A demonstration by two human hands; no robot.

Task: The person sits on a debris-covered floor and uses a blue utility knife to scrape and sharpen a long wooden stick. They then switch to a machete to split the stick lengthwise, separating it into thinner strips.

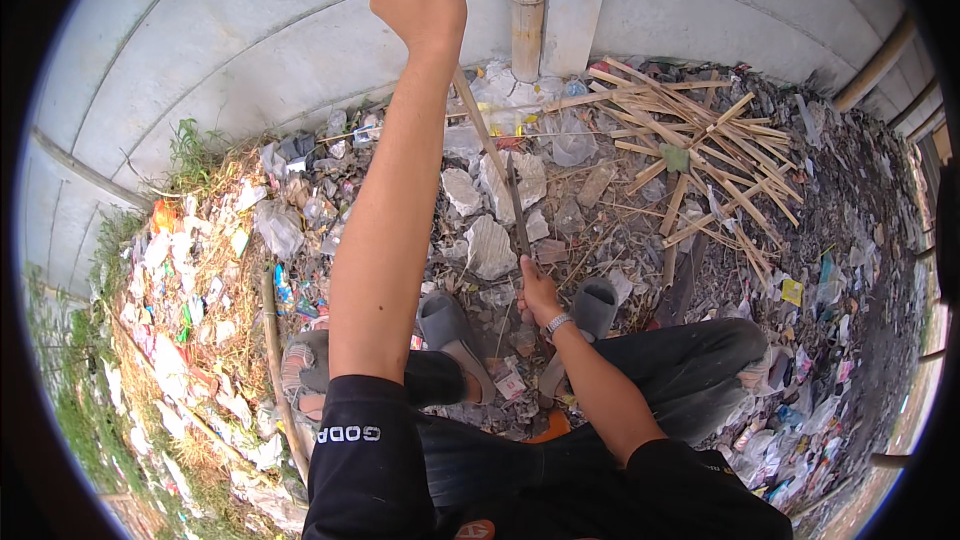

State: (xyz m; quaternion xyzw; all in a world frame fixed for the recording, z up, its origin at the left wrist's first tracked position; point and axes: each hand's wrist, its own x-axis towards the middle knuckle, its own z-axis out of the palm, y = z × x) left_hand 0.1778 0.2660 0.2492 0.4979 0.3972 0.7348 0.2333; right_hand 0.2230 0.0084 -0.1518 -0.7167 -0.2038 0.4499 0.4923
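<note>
My left hand [420, 0] is raised high at the top, closed around a long thin bamboo strip [470, 100]. The strip slants down behind my left forearm, and its lower end meets the blade of a knife. That knife [518, 210] has a long, narrow, dark blade pointing away from me. Low between my knees, my right hand [540, 292] has its fingers wrapped around the knife's handle end, which the hand mostly hides. A metal-banded watch [559, 323] circles my right wrist.
Many split bamboo strips [720, 140] lie in a loose pile at the right. White broken rubble [490, 245] sits before my grey slippers [440, 320]. Scattered litter [200, 310] covers the ground. A pale panel wall [250, 50] with an upright bamboo pole [527, 10] stands ahead.
</note>
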